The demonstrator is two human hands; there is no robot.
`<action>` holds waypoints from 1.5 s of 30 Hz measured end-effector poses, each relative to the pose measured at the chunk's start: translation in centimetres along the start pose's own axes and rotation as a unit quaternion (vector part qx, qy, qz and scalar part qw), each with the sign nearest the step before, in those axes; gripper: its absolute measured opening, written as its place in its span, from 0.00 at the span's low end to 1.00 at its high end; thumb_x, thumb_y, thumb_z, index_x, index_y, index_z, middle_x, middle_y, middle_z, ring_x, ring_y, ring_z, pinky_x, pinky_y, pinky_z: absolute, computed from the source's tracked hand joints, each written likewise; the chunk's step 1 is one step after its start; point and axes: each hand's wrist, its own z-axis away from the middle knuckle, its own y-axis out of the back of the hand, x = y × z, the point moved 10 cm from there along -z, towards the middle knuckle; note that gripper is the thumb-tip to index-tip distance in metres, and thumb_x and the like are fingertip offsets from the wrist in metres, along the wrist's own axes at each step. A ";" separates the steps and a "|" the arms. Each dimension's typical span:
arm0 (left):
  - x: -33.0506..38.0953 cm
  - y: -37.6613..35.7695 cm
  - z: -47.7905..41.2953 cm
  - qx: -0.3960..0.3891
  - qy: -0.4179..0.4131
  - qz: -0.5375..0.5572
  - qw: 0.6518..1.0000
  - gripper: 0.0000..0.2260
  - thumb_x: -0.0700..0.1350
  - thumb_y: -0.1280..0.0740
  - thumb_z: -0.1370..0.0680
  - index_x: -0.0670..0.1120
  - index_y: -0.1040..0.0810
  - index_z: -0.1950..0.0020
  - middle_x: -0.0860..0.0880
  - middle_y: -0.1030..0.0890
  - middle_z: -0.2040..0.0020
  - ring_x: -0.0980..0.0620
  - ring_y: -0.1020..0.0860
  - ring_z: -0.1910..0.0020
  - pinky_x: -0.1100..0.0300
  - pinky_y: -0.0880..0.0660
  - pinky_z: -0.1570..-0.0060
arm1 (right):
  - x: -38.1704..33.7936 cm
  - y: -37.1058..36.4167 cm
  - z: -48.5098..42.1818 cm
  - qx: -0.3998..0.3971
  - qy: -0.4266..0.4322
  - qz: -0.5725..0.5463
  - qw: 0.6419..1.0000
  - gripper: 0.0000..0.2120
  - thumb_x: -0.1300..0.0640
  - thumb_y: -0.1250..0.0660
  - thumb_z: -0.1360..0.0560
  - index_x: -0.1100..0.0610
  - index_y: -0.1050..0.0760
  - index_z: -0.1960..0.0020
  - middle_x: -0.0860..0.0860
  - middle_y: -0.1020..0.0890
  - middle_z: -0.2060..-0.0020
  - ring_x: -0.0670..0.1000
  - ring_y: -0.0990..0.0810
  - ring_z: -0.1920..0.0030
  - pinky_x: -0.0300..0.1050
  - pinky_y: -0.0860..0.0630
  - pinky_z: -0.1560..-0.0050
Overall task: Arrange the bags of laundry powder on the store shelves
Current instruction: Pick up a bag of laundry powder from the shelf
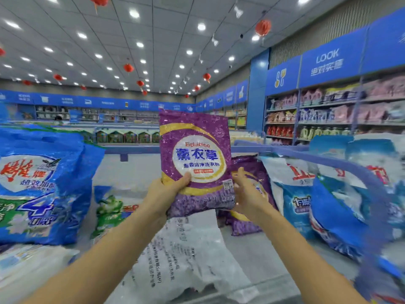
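Note:
A purple bag of laundry powder (195, 154) is held upright in the middle of the view, above the grey shelf top (135, 172). My left hand (163, 195) grips its lower left corner, thumb across the front. My right hand (248, 191) is at the bag's lower right edge, its fingers behind the bag, its thumb raised beside it. A second purple bag (252, 170) stands on the shelf behind my right hand. A white bag (184, 255) with small print lies flat below my hands.
A big blue bag (43, 183) stands at the left, with a green and white bag (109, 211) beside it. Several blue and white bags (324, 194) lean at the right behind a blue rail (341, 165). Stocked wall shelves (328, 115) run along the far right.

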 end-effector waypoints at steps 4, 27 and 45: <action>-6.1 -5.9 -1.9 0.045 0.035 -0.006 0.998 0.10 0.43 0.25 0.29 0.46 0.21 0.50 0.45 0.15 0.52 0.45 0.17 0.53 0.48 0.20 0.51 | 0.6 7.2 -1.0 0.073 0.034 0.037 0.996 0.23 0.47 0.38 0.23 0.58 0.30 0.32 0.56 0.24 0.36 0.55 0.24 0.37 0.54 0.31 0.33; -18.2 -11.3 -3.6 0.240 0.074 -0.130 0.959 0.24 0.33 0.32 0.26 0.41 0.34 0.32 0.40 0.23 0.39 0.41 0.23 0.43 0.47 0.23 0.45 | 2.7 14.6 1.6 0.179 0.161 0.588 0.772 0.29 0.57 0.47 0.20 0.49 0.55 0.24 0.54 0.50 0.24 0.56 0.37 0.30 0.50 0.33 0.35; -17.7 -11.3 -3.1 0.247 0.061 -0.106 0.961 0.26 0.36 0.32 0.25 0.44 0.38 0.30 0.42 0.25 0.38 0.45 0.23 0.45 0.49 0.21 0.48 | 0.6 13.5 0.3 0.161 0.203 0.619 0.742 0.26 0.52 0.42 0.20 0.53 0.43 0.25 0.55 0.43 0.25 0.55 0.46 0.25 0.50 0.42 0.28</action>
